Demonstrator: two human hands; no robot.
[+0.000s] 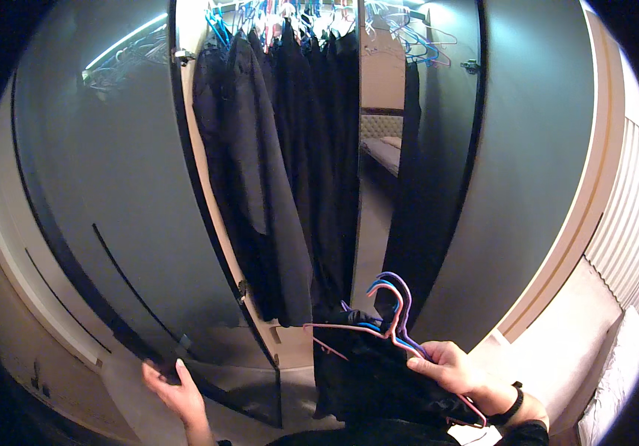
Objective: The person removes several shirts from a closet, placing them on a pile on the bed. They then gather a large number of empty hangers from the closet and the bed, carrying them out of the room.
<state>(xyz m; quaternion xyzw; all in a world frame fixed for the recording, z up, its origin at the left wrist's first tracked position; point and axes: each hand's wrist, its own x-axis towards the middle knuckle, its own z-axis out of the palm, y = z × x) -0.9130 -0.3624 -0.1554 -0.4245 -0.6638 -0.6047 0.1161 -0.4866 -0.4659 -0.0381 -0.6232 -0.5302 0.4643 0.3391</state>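
My right hand [447,367] is closed around the shoulders of a small bunch of plastic clothes hangers [392,332], in pink, blue and purple. Their hooks point up toward the wardrobe. Black clothing [368,375] hangs from these hangers, in front of my body. My left hand [176,392] is raised at the lower left with its fingers apart and nothing in it. It is nearest to the lower part of the dark glass wardrobe door [122,193].
The wardrobe stands open ahead, with dark trousers and other clothes [260,141] on colored hangers [282,16]. A second glass door [531,171] is at the right. A mirror panel [380,82] reflects a bed. White bedding [624,372] lies at the lower right.
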